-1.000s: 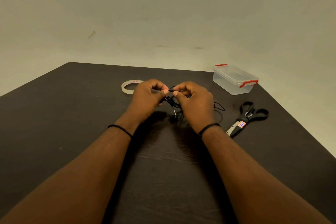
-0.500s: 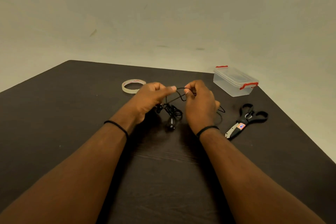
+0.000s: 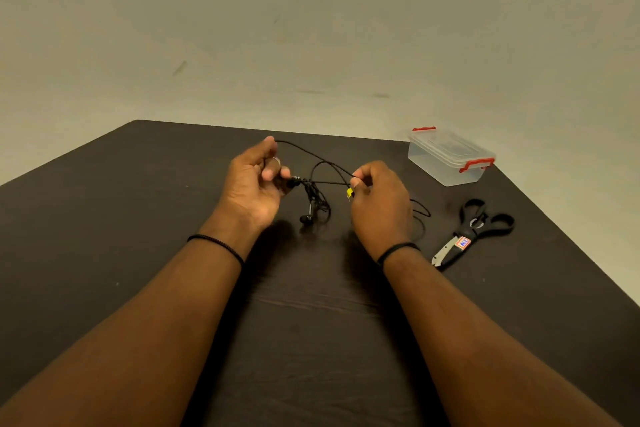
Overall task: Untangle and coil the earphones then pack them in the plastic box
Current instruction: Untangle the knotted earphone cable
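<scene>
Head view: both hands raised over a dark table (image 3: 104, 253), pulling black earphones (image 3: 313, 199) apart between them. Left hand (image 3: 254, 184) has fingers curled, thumb and fingertips pinching the cord up top, an earbud at its fingers; cord runs from its tip across to the other hand. Right hand (image 3: 379, 199) also curled, pinching the cord at its fingertips, a small yellow bit (image 3: 349, 193) showing just below the pinch. A knotted clump of cord hangs between the hands with another earbud dangling low, near the table; cannot tell if it touches. More cord loops out on the table right of the right hand. Box (image 3: 450, 158), clear plastic with red clips, lid on, sits far right near the table's back edge, well apart from the earphones. Scissors (image 3: 472, 230), black handles, lie nearer, right of the right hand. Thin black bands on both wrists.
</scene>
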